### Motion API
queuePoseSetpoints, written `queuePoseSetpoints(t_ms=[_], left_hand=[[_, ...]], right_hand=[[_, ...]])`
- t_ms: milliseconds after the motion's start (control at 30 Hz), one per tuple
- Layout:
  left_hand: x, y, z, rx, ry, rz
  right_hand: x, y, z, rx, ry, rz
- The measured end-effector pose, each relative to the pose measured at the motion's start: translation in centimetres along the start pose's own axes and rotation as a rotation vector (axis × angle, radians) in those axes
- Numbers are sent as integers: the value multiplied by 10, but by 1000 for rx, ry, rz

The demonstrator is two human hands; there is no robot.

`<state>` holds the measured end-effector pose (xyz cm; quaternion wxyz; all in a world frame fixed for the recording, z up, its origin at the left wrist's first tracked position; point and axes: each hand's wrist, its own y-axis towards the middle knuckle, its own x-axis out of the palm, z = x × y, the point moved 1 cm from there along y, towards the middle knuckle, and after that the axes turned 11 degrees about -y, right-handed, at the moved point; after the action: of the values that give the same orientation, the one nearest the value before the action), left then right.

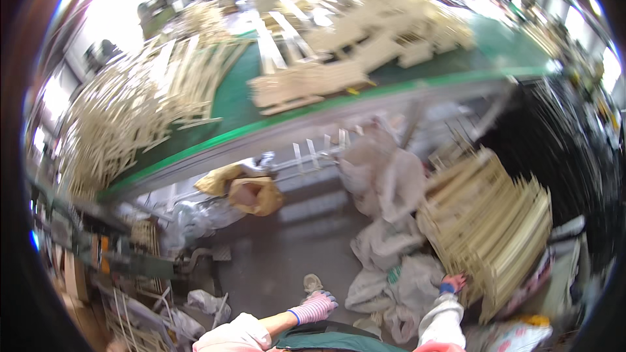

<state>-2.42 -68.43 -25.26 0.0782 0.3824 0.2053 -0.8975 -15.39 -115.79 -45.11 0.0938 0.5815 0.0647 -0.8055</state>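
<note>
Slat stack (489, 221): pale, wood-like strips, layered side by side, approx. aligned; low at R of head view, beside crumpled sacks (385, 244).
R hand (454, 283): gloved, reddish; at stack's near L edge, appears to touch it. R fingers: small & blurred; can't tell if pinching a strip or only resting.
L hand (316, 306): glove w/ pink-white stripes; over floor (287, 248), near a shoe (312, 283), well apart from stack; nothing seen in it. L fingers: can't tell if spread or pressed together.
Done (judged): stack gathered in fair order, ends a bit uneven; no strip seen lifted clear of it.
Left (judged): handling of stack looks barely begun, R hand only at its edge; end point can't be told.
Table, L: loose slats (124, 104), heaped, overlapping, on green table (502, 45).
Table, mid: flat pale panels (313, 85), piled askew; whether they need work, can't tell.
Under table: yellow sack (255, 195), mouth toward viewer; pale plastic bag (385, 176) nearer stack.
Brands/labels: none legible.
Writing: green mark (394, 275) on sack & coloured print on bag (518, 337), lower R; both too blurred to read.
</note>
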Motion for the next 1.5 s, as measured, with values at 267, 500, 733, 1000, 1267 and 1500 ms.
queuePoseSetpoints(t_ms=[267, 500, 733, 1000, 1267, 1500], left_hand=[[-73, -162, -110, -449, -54, 391], [-80, -209, -157, -704, -141, 450], [-124, -194, -215, -713, -193, 474], [-288, -148, -278, -525, -151, 852], [-429, -76, -335, -82, -143, 991], [-490, -56, -405, -149, -892, 1073]], right_hand=[[-195, -212, -349, -1104, 475, -6], [-535, -183, -575, -1099, 391, 993], [-621, -137, -687, -1624, 167, 939], [-640, -130, -678, -1981, 241, 722], [-651, -30, -741, -1304, 1081, 253], [-617, -18, -710, -1138, 708, -946]])
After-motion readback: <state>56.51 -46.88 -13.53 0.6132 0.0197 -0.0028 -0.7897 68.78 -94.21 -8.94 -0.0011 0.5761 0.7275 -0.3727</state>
